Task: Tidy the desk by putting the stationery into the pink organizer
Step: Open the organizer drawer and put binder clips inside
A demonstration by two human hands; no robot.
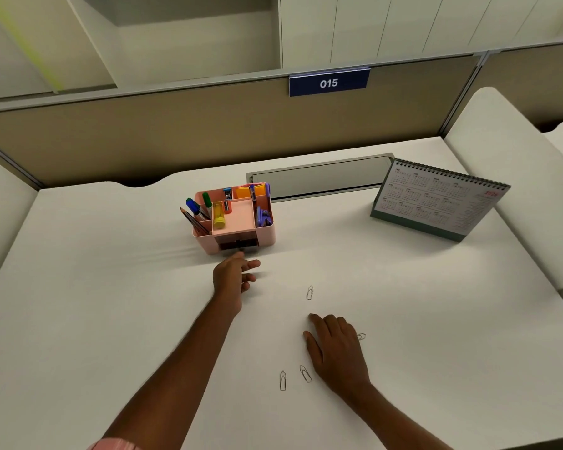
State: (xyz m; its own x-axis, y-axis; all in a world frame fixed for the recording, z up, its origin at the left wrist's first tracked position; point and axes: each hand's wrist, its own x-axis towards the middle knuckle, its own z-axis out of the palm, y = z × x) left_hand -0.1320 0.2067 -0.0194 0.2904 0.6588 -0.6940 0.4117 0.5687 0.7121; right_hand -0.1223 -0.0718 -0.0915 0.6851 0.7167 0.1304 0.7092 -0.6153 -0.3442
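Left hand (233, 274) loose-fingered near pink organizer (264, 234) (right hand (336, 349) palm-down on desk (111, 287)), both empty

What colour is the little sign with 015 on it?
The sign is dark blue with white digits, clearest in the head view.

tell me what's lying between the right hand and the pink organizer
In the head view, one paper clip lies just ahead of the right hand, toward the pink organizer; the rest of that stretch is bare desk.

We found the organizer (238, 222) on the desk (111, 287), the calendar (436, 203) right of it, paper clips (309, 292) scattered before it.
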